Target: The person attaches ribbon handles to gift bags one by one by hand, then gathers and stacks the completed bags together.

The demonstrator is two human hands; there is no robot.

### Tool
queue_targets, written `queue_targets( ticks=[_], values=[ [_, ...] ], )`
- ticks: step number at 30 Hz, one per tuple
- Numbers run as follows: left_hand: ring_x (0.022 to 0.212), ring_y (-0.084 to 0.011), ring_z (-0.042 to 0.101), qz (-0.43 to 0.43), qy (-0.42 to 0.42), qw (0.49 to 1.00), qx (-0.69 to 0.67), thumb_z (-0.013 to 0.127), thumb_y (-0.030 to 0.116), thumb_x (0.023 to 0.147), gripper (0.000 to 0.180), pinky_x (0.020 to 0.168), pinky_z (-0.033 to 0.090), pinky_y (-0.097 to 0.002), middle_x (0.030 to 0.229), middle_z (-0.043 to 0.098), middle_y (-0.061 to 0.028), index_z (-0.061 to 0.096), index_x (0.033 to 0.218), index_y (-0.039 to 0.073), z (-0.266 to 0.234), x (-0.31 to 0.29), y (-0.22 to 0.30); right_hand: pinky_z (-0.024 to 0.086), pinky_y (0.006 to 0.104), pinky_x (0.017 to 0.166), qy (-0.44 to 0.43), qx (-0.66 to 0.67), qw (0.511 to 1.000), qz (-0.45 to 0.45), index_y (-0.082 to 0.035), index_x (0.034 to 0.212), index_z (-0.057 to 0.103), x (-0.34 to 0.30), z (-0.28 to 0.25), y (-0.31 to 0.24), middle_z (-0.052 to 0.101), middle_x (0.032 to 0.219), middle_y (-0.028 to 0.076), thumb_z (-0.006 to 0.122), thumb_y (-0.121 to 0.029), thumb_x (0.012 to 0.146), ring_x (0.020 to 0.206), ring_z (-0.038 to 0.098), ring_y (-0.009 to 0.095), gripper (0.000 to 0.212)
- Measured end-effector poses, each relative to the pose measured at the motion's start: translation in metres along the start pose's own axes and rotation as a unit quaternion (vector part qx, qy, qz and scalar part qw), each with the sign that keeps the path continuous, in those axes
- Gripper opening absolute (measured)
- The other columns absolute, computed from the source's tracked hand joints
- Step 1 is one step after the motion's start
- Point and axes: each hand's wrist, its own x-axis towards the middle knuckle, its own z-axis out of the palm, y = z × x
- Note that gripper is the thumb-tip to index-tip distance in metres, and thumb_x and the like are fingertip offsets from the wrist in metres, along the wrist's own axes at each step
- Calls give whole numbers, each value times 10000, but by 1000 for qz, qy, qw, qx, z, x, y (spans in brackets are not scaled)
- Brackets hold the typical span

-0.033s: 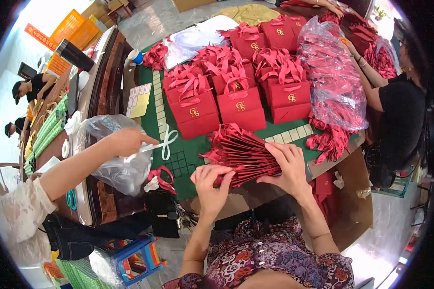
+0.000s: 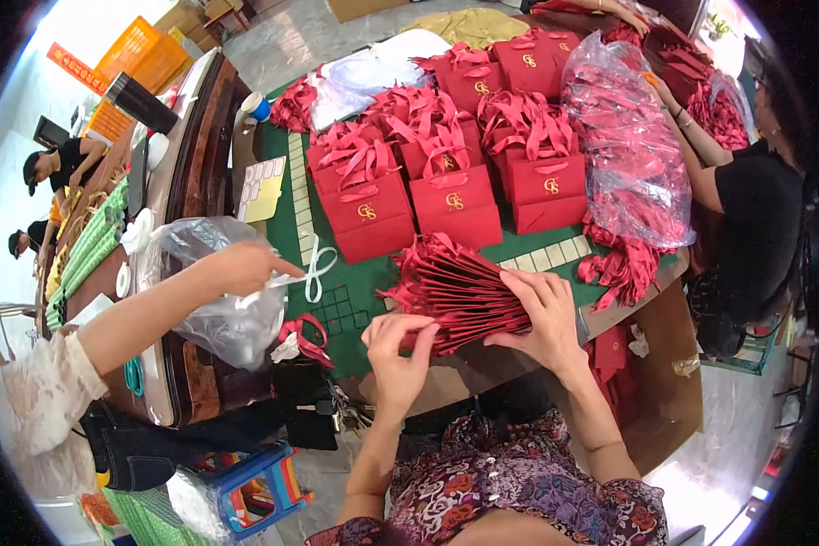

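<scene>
A fanned stack of flattened red paper bags lies at the near edge of the green mat. My right hand presses on the stack's right end, fingers spread over the top bags. My left hand pinches the stack's near left corner between thumb and fingers. Behind the stack stand several assembled red gift bags with gold marks and red ribbon handles.
A co-worker's hand reaches in from the left over a clear plastic bag, beside white scissors. A large clear bag of red ribbons sits at right, near another person in black. Loose red ribbons lie nearby.
The co-worker's arm at left has shifted slightly. My left fingers have curled a little on the stack's corner. Nothing else has moved.
</scene>
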Motion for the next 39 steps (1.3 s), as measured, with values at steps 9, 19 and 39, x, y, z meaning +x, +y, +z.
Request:
queue_targets(
  ticks=[9,19,39],
  values=[
    [1210,-197,514,-219,193,930,-222,595,65,963,240,1021,399,-332,1285,570,-114,587,1191,-7,8,-20,-41,432,443,944,-15,5,1000,10,-84,1353,560,3,0,1,608,1257,79,909,-394,519,1074,562,310,956],
    [1536,-243,123,-145,-151,863,-461,216,422,1100,639,1242,67,-388,1656,176,-133,161,1587,12,60,36,-45,452,443,941,-20,5,1000,13,-60,1336,560,2,4,2,610,1246,93,924,-407,502,1079,565,315,974],
    [1538,-291,97,-74,-112,910,-393,276,544,1054,739,1236,82,-430,1655,126,-171,246,1568,14,73,27,-46,460,442,931,-9,-5,1000,19,-68,1343,553,5,-1,6,602,1239,96,928,-402,493,1063,564,311,988]
  ],
)
